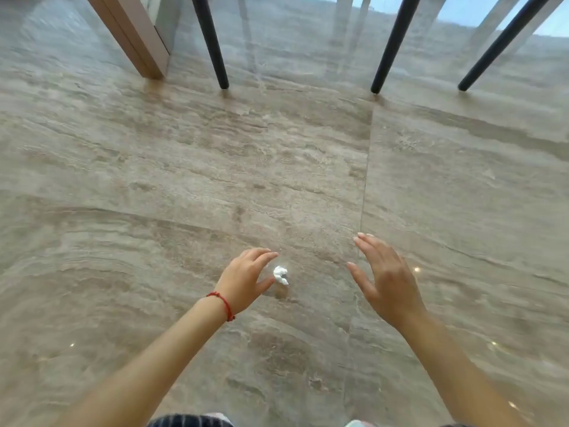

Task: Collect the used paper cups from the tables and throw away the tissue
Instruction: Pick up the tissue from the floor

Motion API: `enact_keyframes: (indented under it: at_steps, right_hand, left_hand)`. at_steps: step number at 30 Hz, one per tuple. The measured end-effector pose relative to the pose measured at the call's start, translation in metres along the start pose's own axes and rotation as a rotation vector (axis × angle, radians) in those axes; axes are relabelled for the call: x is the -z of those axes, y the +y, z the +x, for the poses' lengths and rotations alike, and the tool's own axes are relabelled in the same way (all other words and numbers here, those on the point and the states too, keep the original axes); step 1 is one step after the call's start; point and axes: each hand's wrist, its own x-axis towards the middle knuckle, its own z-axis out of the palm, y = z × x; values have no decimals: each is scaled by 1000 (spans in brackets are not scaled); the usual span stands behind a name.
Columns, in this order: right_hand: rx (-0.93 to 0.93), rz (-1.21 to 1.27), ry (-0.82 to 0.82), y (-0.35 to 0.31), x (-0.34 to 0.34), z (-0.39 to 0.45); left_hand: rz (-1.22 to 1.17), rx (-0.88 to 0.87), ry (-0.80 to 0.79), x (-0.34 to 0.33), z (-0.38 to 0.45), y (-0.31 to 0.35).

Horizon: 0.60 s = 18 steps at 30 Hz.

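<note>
Striped dark fabric (187, 421) edges the bottom of our view, and above it our two bare forearms reach out over the glossy beige marble-patterned floor tiles (184, 167). Our left hand (243, 280), with a thin red cord bracelet (222, 303) at the wrist, has its fingers (261, 256) and thumb spread in a loose, half-open curve, holding nothing; the small crumpled white tissue (280, 275) lies on the floor just beside the fingertips, in the gap between thumb and forefinger. Whether skin touches paper we cannot tell. Our right hand (386, 283) is off to the side, apart from the tissue, fingers straight and relaxed, palm turned inward, holding nothing. Farther off, three slim black tapered chair legs (212, 44) stand on the tiles, and a tan wooden panel (135, 35) meets the floor at the upper left. A tile seam (366, 180) runs between our hands.
</note>
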Motion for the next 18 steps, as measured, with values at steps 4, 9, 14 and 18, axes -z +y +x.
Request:
enact_keyframes:
  at_steps: [4,9,14,18]
  right_hand:
    - [-14,8,-54,2,-14,1]
    - [-44,35,-66,4,-17,-3]
    - [-83,65,-89,8,-19,-2]
    - [-99,55,-100,0,-5,-2]
  left_hand:
    - [-23,24,-57,-26,16,-2]
    - [60,-113,8,-36,22,0]
    - [-178,72,111,-45,23,3]
    - [-683,537,198,-26,19,20]
